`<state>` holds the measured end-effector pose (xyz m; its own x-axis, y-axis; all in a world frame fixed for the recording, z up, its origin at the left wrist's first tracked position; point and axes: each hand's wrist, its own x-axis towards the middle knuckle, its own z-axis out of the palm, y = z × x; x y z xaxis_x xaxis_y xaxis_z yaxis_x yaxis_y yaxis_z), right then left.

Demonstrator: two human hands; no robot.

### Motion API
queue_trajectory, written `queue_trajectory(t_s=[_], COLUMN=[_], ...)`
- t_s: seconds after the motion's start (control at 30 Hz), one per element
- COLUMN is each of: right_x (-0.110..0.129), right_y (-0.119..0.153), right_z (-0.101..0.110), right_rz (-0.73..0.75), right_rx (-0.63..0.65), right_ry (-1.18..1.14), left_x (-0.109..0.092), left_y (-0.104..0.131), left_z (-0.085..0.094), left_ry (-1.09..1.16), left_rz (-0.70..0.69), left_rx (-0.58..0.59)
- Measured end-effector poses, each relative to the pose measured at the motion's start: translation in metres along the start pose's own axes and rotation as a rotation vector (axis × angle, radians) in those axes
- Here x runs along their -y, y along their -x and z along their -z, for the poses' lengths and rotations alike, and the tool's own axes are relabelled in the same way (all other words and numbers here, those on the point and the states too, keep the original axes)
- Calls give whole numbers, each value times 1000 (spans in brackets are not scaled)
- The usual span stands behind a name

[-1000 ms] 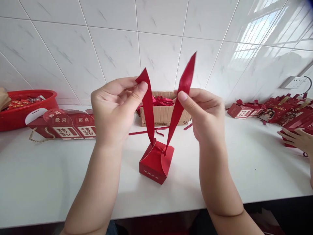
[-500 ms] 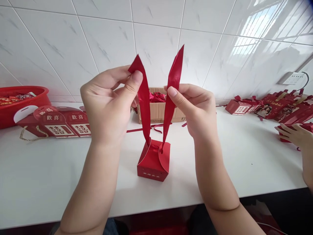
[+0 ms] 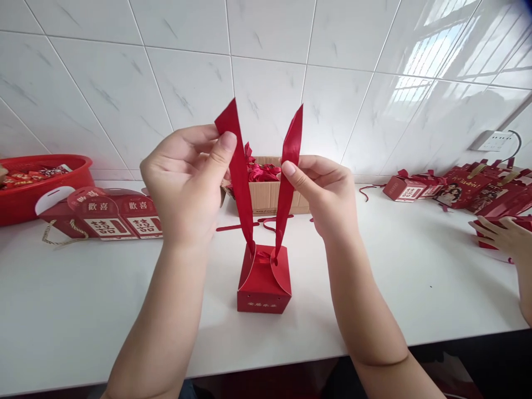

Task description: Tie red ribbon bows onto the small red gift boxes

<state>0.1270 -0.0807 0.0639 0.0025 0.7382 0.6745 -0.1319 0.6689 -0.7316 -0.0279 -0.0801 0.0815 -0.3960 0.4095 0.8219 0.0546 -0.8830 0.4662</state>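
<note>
A small red gift box point(image 3: 265, 285) with pale lettering on its front stands upright on the white table, its curved top flaps folded in. A red ribbon point(image 3: 242, 185) runs through holes in the flaps, and both ends rise from the box. Between thumb and fingers, my left hand point(image 3: 187, 177) pinches one end near its slanted tip. My right hand point(image 3: 322, 191) pinches the other end a little lower than its pointed tip. Both ends are held up, forming a narrow V above the box. Neither hand touches the box itself.
Behind stands a cardboard box point(image 3: 268, 198) holding red ribbons. Larger printed boxes point(image 3: 110, 219) and a red basin point(image 3: 78, 173) with packets are at left. Finished-looking gift boxes point(image 3: 405, 187) stand at far right, near a co-worker's hand point(image 3: 505, 235) on a red box.
The view has tilted slightly, so the scene sits a little lower. The two ribbon ends are slightly lower in the picture, and both hands keep their pinch.
</note>
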Motion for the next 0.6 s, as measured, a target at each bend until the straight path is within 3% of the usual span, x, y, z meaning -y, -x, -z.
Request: queue_trajectory(t_s=[0.43,0.6], right_x=[-1,1], right_y=[-1,1], right_z=[-2,0], right_rz=[4,-13], right_rx=[3,-27], right_ry=[-68,-89], left_x=[-8,-17], left_y=[0,3], left_z=[1,4], left_ry=[67,61], left_rz=[111,75], left_rx=[31,86])
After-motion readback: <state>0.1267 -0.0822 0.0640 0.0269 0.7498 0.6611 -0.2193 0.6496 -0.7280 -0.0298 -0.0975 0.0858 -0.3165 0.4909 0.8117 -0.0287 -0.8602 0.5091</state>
